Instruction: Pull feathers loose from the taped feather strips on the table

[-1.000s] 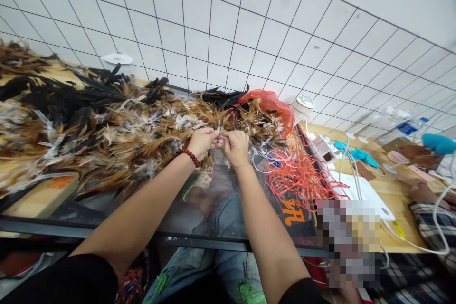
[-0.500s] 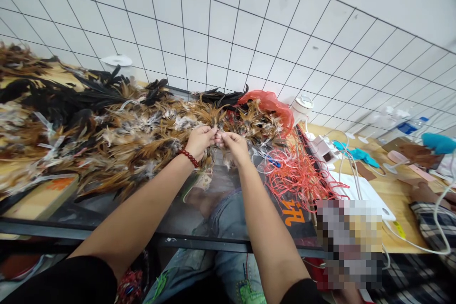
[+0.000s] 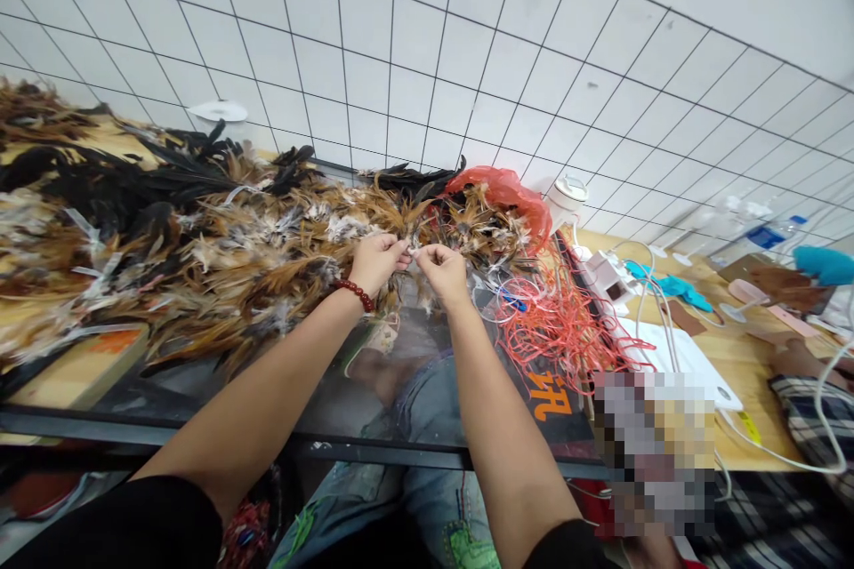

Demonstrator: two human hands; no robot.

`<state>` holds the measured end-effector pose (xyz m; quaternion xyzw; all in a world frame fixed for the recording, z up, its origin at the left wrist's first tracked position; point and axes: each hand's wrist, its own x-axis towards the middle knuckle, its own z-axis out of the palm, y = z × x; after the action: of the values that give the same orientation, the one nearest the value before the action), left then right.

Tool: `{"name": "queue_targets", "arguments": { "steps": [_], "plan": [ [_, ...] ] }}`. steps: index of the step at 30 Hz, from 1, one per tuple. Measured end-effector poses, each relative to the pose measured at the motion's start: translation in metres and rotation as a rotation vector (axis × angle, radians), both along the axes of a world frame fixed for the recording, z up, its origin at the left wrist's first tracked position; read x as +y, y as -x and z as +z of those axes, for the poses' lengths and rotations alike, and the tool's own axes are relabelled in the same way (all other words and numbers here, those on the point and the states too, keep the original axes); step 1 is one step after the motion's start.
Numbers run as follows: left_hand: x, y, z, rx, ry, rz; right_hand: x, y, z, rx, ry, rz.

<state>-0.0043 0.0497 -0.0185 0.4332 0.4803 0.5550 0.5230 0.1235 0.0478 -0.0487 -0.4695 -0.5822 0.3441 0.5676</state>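
Observation:
Both my hands meet over the glass tabletop [image 3: 334,404], at the right part of a long pile of brown and black feathers [image 3: 267,249]. My left hand [image 3: 378,265], with a dark red bead bracelet [image 3: 356,292] on its wrist, pinches the pale base of a feather bunch [image 3: 404,215]. Beside it, my right hand [image 3: 442,271] has thumb and forefinger pressed together at the same whitish base; what is between those fingertips is too small to make out. The brown plumes fan upward beyond the fingers.
Tangled red cord [image 3: 551,320] lies right of my hands, and a red plastic bag [image 3: 503,191] behind it. A white lidded cup [image 3: 567,194] stands near the wire grid [image 3: 460,44]. White cables [image 3: 667,329] cross the wooden table at right, where another person's plaid sleeve [image 3: 804,404] shows.
My right hand has shifted slightly right, so the fingertips of my two hands are a little further apart. The left hand keeps almost the same place at the feathers.

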Motion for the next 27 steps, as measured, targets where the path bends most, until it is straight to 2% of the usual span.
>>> {"name": "queue_targets", "arguments": {
  "steps": [4,7,12,15,17,20,22,23,25,27],
  "plan": [
    [0.003,0.0,-0.007,0.154,-0.06,-0.04,-0.001,0.003,-0.003,-0.149,-0.039,-0.05],
    [0.003,0.0,-0.007,0.224,-0.057,-0.08,-0.001,0.001,-0.005,-0.257,-0.138,-0.109],
    [0.001,0.003,-0.003,0.144,0.055,-0.161,-0.003,-0.006,-0.003,-0.511,-0.245,-0.129],
    [0.0,0.008,-0.001,0.104,0.104,-0.247,-0.004,-0.009,0.0,-0.541,-0.267,-0.085],
    [0.001,0.011,-0.001,0.12,0.113,-0.287,-0.004,-0.01,0.001,-0.495,-0.282,-0.086],
    [0.0,0.011,0.001,0.121,0.115,-0.273,-0.001,-0.013,0.001,-0.312,-0.259,-0.238],
    [-0.002,0.009,0.003,0.062,0.128,-0.264,0.003,-0.015,0.0,-0.119,-0.174,-0.332],
    [-0.003,0.009,0.004,0.024,0.137,-0.269,0.004,-0.015,0.0,-0.015,-0.106,-0.32],
    [-0.005,0.008,0.006,-0.042,0.159,-0.295,0.005,-0.015,0.0,0.171,0.058,-0.143],
    [-0.007,0.008,0.008,-0.081,0.203,-0.348,0.001,-0.013,0.002,0.295,0.198,0.139]
  ]
}}
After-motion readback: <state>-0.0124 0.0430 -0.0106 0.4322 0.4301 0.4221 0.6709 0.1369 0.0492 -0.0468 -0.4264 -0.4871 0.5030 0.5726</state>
